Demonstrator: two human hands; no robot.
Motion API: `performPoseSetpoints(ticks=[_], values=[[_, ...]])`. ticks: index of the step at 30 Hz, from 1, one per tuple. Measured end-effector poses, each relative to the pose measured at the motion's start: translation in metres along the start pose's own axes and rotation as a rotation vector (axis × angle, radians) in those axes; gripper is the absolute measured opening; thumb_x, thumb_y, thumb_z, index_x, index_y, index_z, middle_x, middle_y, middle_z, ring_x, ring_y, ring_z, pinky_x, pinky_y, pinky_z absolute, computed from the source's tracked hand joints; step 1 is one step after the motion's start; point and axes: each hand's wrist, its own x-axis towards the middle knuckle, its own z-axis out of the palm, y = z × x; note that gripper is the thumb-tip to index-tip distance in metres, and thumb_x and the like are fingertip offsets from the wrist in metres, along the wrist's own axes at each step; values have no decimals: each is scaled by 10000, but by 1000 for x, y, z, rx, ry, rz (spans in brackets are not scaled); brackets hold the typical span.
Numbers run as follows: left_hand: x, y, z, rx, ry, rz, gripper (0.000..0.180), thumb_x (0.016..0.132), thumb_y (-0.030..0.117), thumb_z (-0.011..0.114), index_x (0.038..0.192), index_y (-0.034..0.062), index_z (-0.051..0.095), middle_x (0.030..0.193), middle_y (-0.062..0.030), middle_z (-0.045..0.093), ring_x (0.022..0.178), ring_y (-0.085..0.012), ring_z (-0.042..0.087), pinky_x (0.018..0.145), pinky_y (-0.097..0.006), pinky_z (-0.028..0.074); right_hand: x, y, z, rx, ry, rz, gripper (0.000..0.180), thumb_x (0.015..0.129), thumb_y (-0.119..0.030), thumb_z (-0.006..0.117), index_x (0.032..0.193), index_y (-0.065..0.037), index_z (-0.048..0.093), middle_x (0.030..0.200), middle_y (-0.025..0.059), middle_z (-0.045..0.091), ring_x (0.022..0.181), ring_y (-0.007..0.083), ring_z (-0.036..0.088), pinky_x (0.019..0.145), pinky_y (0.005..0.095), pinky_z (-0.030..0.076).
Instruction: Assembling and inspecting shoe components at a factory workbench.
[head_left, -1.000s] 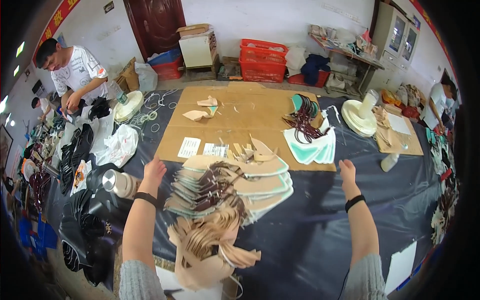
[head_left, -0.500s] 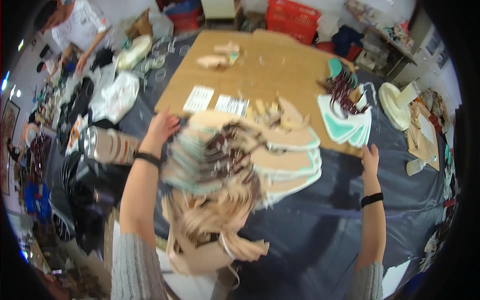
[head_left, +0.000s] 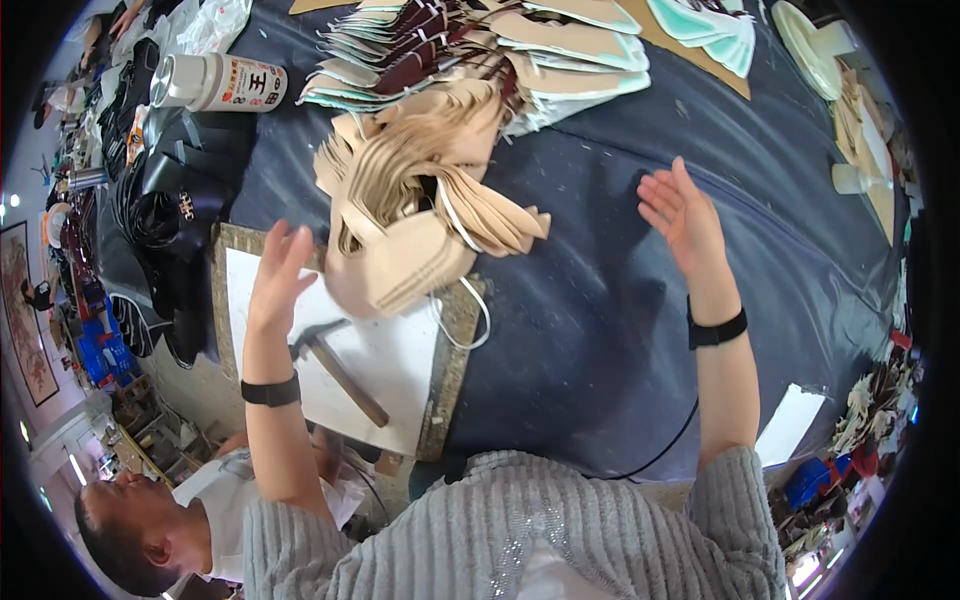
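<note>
While hovering: both hands are spreading open, gripping nothing.
Left hand [head_left: 280,275]: nearing tan leather cutouts [head_left: 420,215].
Right hand [head_left: 680,212]: floating over dark cloth worktop [head_left: 600,300].

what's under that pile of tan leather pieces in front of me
The pile of tan leather pieces lies partly on the dark blue table cover and partly over the white board, beside the hammer. Anything beneath the pile's middle is covered.
</note>
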Motion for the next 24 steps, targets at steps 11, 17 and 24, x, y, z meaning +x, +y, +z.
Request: performPoseSetpoints(ticks=[11, 17, 24], values=[[2, -36, 37, -171, -66, -34, 757, 793, 547, 728, 1149, -107, 595, 1022, -135, 663, 882, -174, 618, 768, -283, 477, 35, 18, 65, -178, -146, 62, 798, 793, -593, 702, 1147, 97, 513, 1068, 207, 612, 973, 301, 641, 837, 416, 534], [-13, -28, 45, 55, 42, -108, 697, 763, 493, 762, 1083, -111, 625, 980, -169, 690, 884, -221, 678, 771, -321, 544, 8, 78, 123, -431, -475, -150, 552, 869, -393, 705, 1179, 49, 591, 1062, 114, 658, 938, 159, 623, 818, 298, 496], [-19, -32, 72, -80, 158, 160, 747, 727, 433, 800, 1129, -135, 530, 1023, -213, 658, 919, -254, 671, 761, -341, 547, -32, 78, 123, -626, -468, -368, 458, 828, -215, 750, 1191, -4, 568, 936, 54, 646, 767, 88, 597, 629, 235, 484]])
